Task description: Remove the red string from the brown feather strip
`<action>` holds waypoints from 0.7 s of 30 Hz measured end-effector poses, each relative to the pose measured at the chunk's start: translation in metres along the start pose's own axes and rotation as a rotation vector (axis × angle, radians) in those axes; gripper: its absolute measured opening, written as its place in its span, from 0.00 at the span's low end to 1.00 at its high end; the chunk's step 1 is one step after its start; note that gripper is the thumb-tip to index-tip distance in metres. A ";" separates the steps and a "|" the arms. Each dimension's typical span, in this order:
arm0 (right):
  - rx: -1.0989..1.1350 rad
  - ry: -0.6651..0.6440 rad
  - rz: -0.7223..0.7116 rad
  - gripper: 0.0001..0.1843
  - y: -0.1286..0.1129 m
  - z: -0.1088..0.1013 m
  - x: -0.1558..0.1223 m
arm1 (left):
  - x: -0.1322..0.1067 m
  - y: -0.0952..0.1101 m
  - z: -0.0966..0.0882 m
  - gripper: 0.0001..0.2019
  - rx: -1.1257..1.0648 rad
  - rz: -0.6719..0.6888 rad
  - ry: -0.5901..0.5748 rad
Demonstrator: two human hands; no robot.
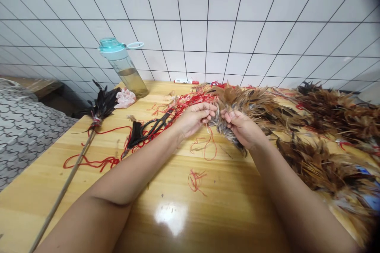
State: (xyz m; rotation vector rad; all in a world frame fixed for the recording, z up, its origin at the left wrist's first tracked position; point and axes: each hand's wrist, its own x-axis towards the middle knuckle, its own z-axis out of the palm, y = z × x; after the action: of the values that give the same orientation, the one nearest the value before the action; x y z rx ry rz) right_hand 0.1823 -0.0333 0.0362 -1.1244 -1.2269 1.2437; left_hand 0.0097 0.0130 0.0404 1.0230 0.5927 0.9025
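My left hand (199,118) has its fingers curled into a pinch near the middle of the table, and a thin red string (210,154) hangs in a loop from under its fingertips. Close by, my right hand (242,126) is also pinched, thumb against forefinger; what lies between its fingers is too small to make out. Right behind both hands lies a bunch of brown and grey feathers (255,102), whose grey fluffy ends show between and below the fingers. A tangle of red string (196,101) lies behind my left hand.
Black scissors (157,124) lie left of my hands. A stick with black feathers tied on it (80,154) crosses the table's left side. A water bottle (127,71) and a red-and-white marker (186,82) are by the tiled wall. More feather bunches (323,162) lie on the right.
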 end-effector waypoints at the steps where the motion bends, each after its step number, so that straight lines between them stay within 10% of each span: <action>1: -0.012 -0.001 -0.013 0.17 0.000 -0.001 0.000 | -0.001 0.001 0.000 0.08 0.042 -0.006 -0.011; 21: -0.643 -0.069 -0.403 0.16 0.002 -0.003 0.004 | -0.001 0.003 0.002 0.07 0.951 0.236 -0.054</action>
State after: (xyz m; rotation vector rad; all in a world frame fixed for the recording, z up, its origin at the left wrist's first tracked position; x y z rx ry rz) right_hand 0.1848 -0.0291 0.0339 -1.1951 -1.8723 0.5927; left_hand 0.0099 0.0116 0.0439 1.9959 0.8961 0.7866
